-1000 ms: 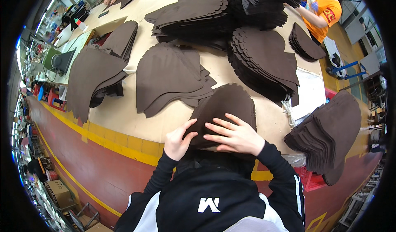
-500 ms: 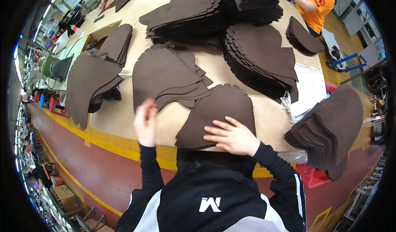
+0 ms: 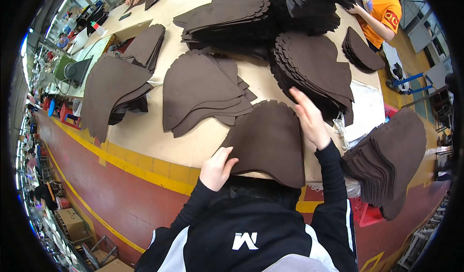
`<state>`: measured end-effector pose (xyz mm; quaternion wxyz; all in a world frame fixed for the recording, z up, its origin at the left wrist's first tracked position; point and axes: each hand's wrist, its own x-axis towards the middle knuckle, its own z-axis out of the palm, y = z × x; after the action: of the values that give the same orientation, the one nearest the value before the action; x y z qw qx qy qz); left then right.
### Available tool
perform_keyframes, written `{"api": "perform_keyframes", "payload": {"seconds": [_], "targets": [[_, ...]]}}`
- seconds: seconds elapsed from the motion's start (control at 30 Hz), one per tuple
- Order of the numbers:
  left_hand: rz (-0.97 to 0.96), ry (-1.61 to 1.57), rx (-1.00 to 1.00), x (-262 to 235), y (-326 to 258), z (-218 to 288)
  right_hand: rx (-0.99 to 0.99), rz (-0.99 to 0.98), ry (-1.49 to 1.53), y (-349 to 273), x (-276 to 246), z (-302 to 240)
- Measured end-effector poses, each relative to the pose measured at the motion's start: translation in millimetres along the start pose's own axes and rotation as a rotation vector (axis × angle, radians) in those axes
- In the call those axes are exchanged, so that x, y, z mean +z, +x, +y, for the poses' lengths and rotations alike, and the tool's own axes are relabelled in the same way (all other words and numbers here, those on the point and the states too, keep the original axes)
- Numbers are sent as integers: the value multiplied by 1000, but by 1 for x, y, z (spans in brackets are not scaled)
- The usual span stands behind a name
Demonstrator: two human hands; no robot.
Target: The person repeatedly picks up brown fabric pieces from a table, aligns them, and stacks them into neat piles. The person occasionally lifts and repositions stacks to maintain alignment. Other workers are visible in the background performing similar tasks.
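Observation:
A small stack of dark brown, bell-shaped sheet panels (image 3: 268,141) lies at the table's near edge in front of me, its notched curve facing away. My left hand (image 3: 216,169) touches the stack's lower left edge, fingers bent and thumb apart from them. Along the right edge, my right hand (image 3: 311,120) is stretched out with its fingers pointing away from me. Nothing shows in its grasp. Beyond it stands a thick stack of similar panels (image 3: 314,59). A fanned group of panels (image 3: 200,88) lies to the left of the near stack.
More stacked panels (image 3: 113,88) overhang the table's left edge. Another stack (image 3: 386,151) leans at the right, by a red crate (image 3: 365,211). Large piles (image 3: 227,18) fill the far side. A co-worker in orange (image 3: 379,11) stands far right. White sheets (image 3: 365,105) lie near the right edge.
My left hand has come down and right to the near stack's left edge. My right hand has moved from the stack's top to its right side. The stack's top panel sits straighter.

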<state>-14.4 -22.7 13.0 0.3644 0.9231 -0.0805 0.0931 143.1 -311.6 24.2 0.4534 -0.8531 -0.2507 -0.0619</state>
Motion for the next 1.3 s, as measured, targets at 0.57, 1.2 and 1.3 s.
{"api": "perform_keyframes", "payload": {"seconds": [0.57, 1.2, 1.3], "targets": [[21, -256, -307, -45, 28, -32, -385, -452, -552, -20, 47, -15], [168, -463, -376, -40, 6, 2, 301, 84, -32, 5, 5, 15], [501, -492, -427, -75, 28, -27, 192, 196, 169, -5, -13, -3]]}}
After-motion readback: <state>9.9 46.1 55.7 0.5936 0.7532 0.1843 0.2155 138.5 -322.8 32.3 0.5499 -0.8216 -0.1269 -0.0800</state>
